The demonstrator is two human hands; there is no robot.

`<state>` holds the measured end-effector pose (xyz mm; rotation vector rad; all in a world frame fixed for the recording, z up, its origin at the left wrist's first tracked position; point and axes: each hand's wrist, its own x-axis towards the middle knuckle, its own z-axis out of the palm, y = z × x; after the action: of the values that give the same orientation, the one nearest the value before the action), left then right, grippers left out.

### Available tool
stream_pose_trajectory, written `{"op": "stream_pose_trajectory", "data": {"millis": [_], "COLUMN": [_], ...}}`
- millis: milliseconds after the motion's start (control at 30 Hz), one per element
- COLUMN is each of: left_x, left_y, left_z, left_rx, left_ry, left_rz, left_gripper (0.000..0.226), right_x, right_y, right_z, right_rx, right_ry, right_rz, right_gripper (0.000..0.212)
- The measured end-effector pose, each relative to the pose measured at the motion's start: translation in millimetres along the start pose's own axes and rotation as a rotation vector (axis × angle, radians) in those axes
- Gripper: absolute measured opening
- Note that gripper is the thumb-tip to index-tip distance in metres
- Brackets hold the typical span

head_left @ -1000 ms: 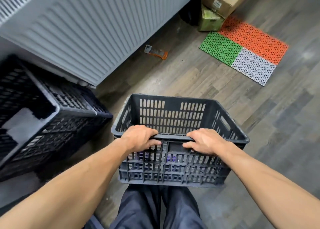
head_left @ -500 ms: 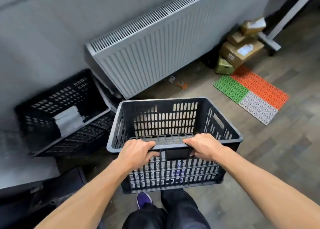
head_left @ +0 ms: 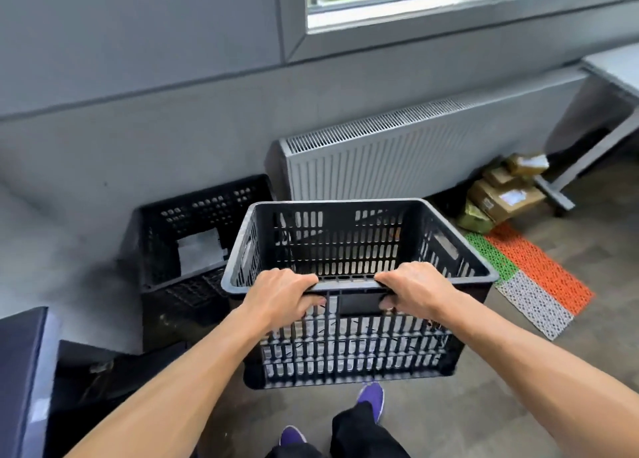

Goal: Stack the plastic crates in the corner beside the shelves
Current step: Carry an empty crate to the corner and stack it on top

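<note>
I hold a dark grey slotted plastic crate [head_left: 349,243] in the air in front of me, level and empty. My left hand [head_left: 281,295] and my right hand [head_left: 413,291] both grip its near rim, one on each side of the handle slot. Behind it to the left, a stack of black crates [head_left: 193,229] stands on the floor against the grey wall, the top one open with a pale sheet inside. The held crate hangs to the right of that stack and apart from it.
A white radiator [head_left: 397,156] runs along the wall behind the crates. Cardboard boxes [head_left: 501,194] and an orange, green and white floor mat [head_left: 539,277] lie to the right, beside a grey table leg [head_left: 556,198]. A dark shelf edge [head_left: 20,371] stands at the left.
I have stood up and lifted the crate off the floor. The view has risen, so the wall, window and the stack's top now show.
</note>
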<state>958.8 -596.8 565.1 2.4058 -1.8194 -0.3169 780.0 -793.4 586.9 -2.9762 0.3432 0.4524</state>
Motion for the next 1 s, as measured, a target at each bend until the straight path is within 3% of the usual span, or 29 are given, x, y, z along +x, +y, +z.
{"op": "stream_pose_trajectory", "data": {"millis": [467,1000], "left_x": [-119,-143], "left_y": [-84,-186], "left_z": [-68,-74], "left_rx": [0.156,0.243], "left_ry": [0.178,0.343], "left_rz": [-0.168,-0.400], "left_gripper": [0.040,0.038], "right_x": [44,169], "right_y": [-137,-190], "right_z": [-57,-80], "right_rx": [-0.130,-0.161], "right_ry": [0.241,0.313], "right_rz": [-0.127,-0.343], "right_gripper": [0.030,0.026]}}
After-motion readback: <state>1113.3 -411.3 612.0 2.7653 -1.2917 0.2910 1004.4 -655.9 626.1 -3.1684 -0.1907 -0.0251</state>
